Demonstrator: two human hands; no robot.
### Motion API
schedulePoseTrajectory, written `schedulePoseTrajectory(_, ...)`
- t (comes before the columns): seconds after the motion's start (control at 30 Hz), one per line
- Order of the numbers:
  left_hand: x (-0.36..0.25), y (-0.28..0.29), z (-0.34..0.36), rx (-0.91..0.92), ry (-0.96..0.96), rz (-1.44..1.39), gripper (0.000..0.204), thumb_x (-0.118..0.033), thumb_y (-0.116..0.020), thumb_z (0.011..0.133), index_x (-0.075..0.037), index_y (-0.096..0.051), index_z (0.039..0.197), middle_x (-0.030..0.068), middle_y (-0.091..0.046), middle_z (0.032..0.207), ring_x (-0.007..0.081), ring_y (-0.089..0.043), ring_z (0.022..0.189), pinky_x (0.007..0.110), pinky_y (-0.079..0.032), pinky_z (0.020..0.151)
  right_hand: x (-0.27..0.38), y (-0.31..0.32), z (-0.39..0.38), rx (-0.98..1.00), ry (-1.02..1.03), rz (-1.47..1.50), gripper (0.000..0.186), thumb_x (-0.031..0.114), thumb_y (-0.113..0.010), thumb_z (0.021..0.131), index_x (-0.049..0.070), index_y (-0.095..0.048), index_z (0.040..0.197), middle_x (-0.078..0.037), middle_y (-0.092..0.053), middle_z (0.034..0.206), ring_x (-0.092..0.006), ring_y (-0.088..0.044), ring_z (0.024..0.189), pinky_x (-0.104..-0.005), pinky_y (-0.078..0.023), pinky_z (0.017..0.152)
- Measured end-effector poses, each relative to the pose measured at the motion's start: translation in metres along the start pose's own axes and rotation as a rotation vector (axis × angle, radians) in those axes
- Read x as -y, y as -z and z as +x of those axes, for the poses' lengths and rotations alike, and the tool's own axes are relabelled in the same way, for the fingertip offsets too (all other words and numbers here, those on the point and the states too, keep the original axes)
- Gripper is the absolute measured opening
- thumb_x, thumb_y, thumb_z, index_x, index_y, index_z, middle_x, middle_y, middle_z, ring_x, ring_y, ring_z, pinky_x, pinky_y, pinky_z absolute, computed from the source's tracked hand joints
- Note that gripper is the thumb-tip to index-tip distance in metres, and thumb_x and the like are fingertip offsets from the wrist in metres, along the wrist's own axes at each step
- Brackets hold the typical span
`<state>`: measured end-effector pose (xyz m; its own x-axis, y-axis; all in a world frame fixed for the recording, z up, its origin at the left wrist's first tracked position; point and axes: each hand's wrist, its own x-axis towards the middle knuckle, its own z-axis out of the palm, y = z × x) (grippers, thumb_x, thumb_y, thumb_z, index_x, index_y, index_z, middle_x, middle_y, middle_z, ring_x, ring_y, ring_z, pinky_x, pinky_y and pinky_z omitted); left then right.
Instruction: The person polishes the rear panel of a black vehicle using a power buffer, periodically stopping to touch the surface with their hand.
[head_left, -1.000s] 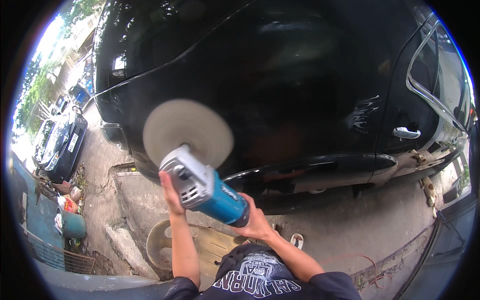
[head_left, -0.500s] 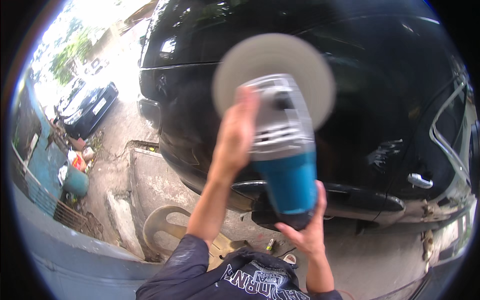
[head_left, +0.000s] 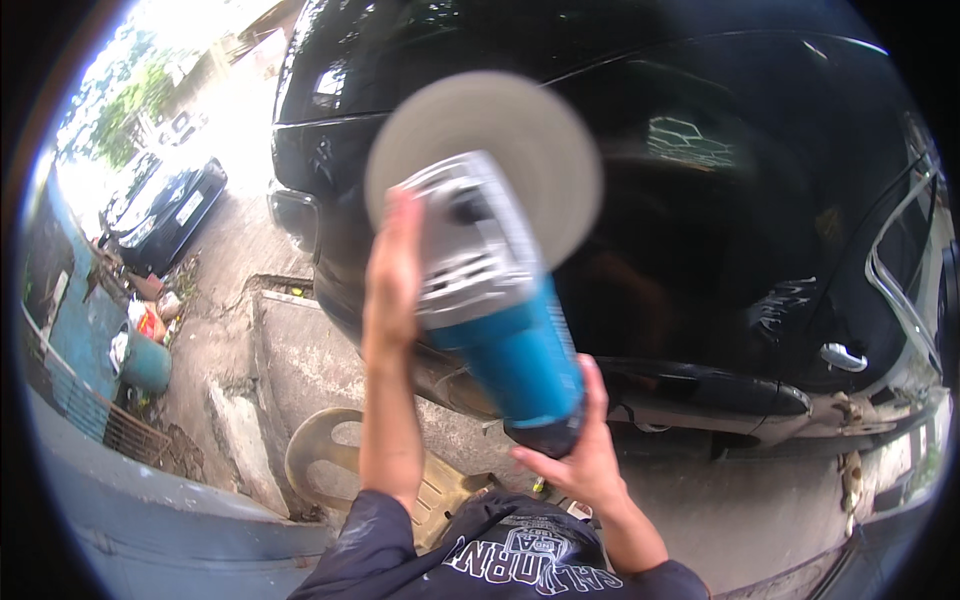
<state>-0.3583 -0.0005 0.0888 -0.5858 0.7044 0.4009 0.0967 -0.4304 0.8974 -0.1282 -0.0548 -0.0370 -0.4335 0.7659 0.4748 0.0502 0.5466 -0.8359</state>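
Note:
A blue and silver car polisher [head_left: 500, 330] is held in both my hands. Its round pale pad [head_left: 540, 140], smeared as if spinning, lies over the side of a glossy black car [head_left: 700, 260]; whether it presses on the paint cannot be made out. My left hand [head_left: 397, 270] is closed along the silver head's left side, its fingertips partly hidden. Round the dark rear end of the body, my right hand [head_left: 580, 450] is wrapped, thumb on the near side. Pale reflections show on the black panel, and a chrome door handle [head_left: 843, 357] sits to the right.
Below my left forearm stands a beige plastic chair [head_left: 325, 455]. Another dark car [head_left: 165, 215] is parked at the far left. A green bin [head_left: 147, 365] stands by a blue wall, with rubbish near it. A grey ledge [head_left: 180, 530] runs along the lower left.
Both hands have carried the polisher left along the black car, and its body now leans more to the left at the head. The pad is blurred in both frames.

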Motion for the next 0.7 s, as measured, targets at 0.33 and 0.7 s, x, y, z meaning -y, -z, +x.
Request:
schedulePoseTrajectory(0.33, 0.052, 0.109, -0.021, 0.046, 0.191, -0.469, 0.077, -0.063, -0.028, 0.102, 0.0, -0.047, 0.141, 0.0175, -0.063, 0.123, 0.0312, -0.069, 0.099, 0.045, -0.06, 0.084, -0.001, -0.05, 0.022, 0.412, -0.167, -0.17, 0.112, 0.044, -0.078, 0.081, 0.012, -0.005, 0.159, -0.03, -0.069, 0.103, -0.047, -0.069, 0.089, -0.0491, -0.056, 0.085)
schedulePoseTrajectory(0.7, -0.007, 0.044, -0.004, 0.161, 0.215, -0.379, 0.062, -0.05, -0.033, 0.107, 0.002, -0.056, 0.13, 0.0168, -0.067, 0.114, 0.0229, -0.069, 0.098, 0.036, -0.057, 0.087, 0.065, 0.017, 0.025, 0.244, -0.218, -0.141, 0.12, 0.035, -0.085, 0.077, 0.006, -0.001, 0.156, -0.034, -0.064, 0.116, -0.0489, -0.069, 0.094, -0.0494, -0.059, 0.082)
